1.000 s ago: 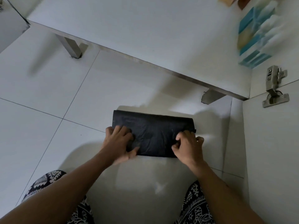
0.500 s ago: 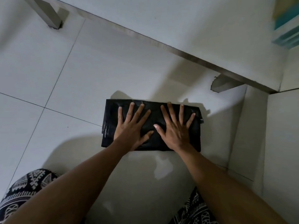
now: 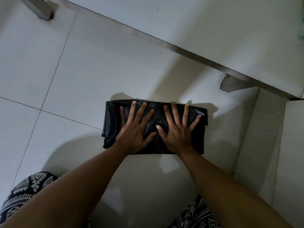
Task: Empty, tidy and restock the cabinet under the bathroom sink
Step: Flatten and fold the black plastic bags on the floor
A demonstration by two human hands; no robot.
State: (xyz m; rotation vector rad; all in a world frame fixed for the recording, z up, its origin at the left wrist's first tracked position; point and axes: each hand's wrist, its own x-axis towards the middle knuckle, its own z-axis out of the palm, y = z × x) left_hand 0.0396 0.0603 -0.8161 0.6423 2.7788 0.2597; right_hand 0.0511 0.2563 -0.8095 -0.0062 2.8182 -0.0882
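While the black plastic bag (image 3: pixel 155 127) lies folded on the white tile floor (image 3: pixel 74 76) near the cabinet (image 3: pixel 213 30), the left hand (image 3: pixel 134 132) and right hand (image 3: pixel 177 130) press it, fingers spread wide and flat.

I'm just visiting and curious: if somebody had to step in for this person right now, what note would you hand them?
Left hand: open and flat, fingers spread, pressing on the black plastic bag.
Right hand: the same, beside it on the bag.
Bag: folded into a flat rectangle on the tiled floor, just in front of the cabinet base.
Done: bag folded.
Left: probably press it flat, then stow it in the cabinet, whose inside is mostly out of view.
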